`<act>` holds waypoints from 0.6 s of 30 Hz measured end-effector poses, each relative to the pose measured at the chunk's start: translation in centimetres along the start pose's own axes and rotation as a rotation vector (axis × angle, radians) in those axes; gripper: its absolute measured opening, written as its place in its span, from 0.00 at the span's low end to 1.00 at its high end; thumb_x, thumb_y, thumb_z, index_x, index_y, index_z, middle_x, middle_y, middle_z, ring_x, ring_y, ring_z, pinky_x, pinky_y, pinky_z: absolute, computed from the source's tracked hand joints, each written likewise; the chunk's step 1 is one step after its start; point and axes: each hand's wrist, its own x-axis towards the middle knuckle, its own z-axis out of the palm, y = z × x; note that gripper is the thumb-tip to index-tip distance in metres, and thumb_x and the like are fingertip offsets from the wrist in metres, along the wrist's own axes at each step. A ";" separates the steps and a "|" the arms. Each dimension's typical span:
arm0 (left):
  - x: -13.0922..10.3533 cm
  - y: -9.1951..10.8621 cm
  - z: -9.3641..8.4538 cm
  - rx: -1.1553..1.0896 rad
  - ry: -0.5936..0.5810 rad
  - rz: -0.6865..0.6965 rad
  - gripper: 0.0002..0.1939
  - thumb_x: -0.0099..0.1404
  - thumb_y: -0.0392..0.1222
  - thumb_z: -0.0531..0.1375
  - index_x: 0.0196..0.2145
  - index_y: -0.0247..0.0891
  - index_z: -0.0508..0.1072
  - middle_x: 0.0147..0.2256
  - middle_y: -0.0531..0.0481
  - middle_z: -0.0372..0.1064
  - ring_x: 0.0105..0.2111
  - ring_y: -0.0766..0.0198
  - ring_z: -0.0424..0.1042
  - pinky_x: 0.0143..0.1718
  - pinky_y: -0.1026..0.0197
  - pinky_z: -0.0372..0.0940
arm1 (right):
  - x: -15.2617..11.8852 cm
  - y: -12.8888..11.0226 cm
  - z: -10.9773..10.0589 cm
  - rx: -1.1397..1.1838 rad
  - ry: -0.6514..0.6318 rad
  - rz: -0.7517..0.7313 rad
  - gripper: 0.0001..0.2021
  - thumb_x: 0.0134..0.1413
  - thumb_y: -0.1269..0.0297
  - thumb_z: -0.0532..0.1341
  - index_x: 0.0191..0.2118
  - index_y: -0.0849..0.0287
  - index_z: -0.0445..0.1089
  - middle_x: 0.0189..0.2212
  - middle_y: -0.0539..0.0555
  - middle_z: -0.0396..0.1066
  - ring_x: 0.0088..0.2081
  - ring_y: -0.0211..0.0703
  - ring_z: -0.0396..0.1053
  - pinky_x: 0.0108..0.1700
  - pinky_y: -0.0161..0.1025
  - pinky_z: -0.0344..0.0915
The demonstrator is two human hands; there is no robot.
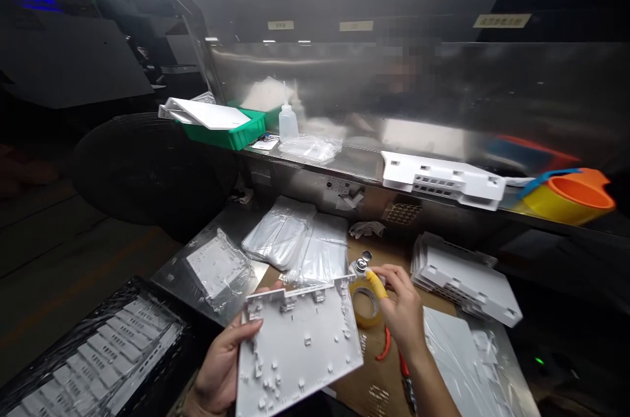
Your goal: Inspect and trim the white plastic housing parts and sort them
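My left hand (pixel 224 354) grips the left edge of a white plastic housing panel (pixel 300 345), thumb on top. The panel's inner face, with small posts, clips and a raised far edge, is tilted up toward me. My right hand (pixel 401 305), with a yellow cover on one finger, is closed in a pinch beyond the panel's far right corner. Its fingertips are at a small round shiny metal object (pixel 361 264); what they grip is hard to make out. Beneath lie a roll of tape (pixel 365 304) and red-handled pliers (pixel 404 371), partly hidden by my right forearm.
Stacked white panels (pixel 467 279) stand at the right; clear plastic bags (pixel 283 233) lie behind my hands. A black-lined box (pixel 103 358) of panels is at lower left. The shelf carries a green bin (pixel 226 134), squeeze bottle (pixel 288 121), white panel (pixel 443 179) and tape rolls (pixel 571 197).
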 end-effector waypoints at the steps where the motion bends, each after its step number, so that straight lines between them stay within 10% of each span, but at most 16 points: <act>1: 0.3 -0.4 0.7 0.049 0.018 0.009 0.25 0.65 0.31 0.59 0.59 0.47 0.74 0.62 0.48 0.68 0.64 0.50 0.63 0.69 0.47 0.51 | -0.3 -0.7 0.3 0.029 -0.004 -0.016 0.14 0.56 0.75 0.58 0.43 0.54 0.77 0.42 0.56 0.73 0.41 0.46 0.74 0.38 0.39 0.73; 8: 2.5 -4.4 3.6 0.362 0.061 0.153 0.19 0.63 0.33 0.65 0.51 0.46 0.79 0.65 0.50 0.65 0.68 0.50 0.55 0.70 0.53 0.46 | -2.8 -8.7 3.5 0.295 -0.118 -0.297 0.14 0.60 0.74 0.61 0.48 0.52 0.74 0.42 0.55 0.72 0.44 0.44 0.74 0.46 0.39 0.74; 18: 3.3 -5.2 2.9 0.339 0.036 0.092 0.20 0.62 0.36 0.66 0.52 0.47 0.78 0.65 0.49 0.64 0.67 0.48 0.58 0.68 0.51 0.49 | -2.9 -7.2 3.6 0.259 -0.066 -0.170 0.14 0.58 0.76 0.61 0.45 0.52 0.75 0.41 0.54 0.72 0.44 0.44 0.74 0.45 0.38 0.73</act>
